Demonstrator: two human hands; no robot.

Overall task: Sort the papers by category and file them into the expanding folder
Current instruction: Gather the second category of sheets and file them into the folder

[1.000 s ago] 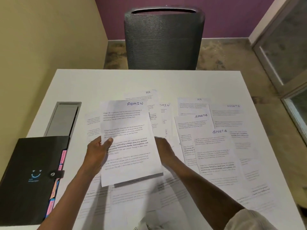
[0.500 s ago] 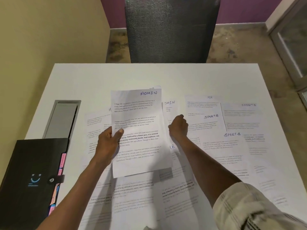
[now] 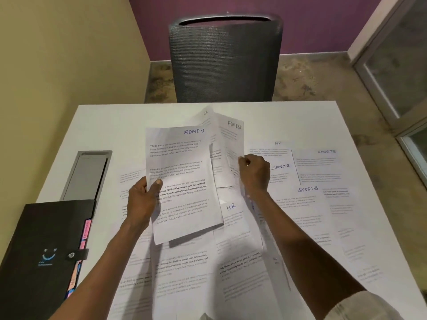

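Observation:
My left hand (image 3: 143, 199) grips a sheet headed ADMIN (image 3: 182, 181) by its left edge and holds it above the table. My right hand (image 3: 254, 174) pinches the right edge of a second ADMIN sheet (image 3: 231, 144), which is lifted and curls upward; an HR sheet seems to rise behind it. Several more printed sheets headed HR (image 3: 233, 213) and SPORTS (image 3: 307, 204) lie spread over the white table (image 3: 111, 125). The black expanding folder (image 3: 44, 248) lies shut at the near left, with coloured tabs along its right edge.
A grey cable hatch (image 3: 86, 174) is set into the table beyond the folder. A dark mesh chair (image 3: 226, 61) stands at the far side. A beige wall runs along the left and a glass door frame is at the right.
My right hand has reached to the second ADMIN sheet, pinched its edge and lifted it off the table. My left hand keeps hold of the first ADMIN sheet.

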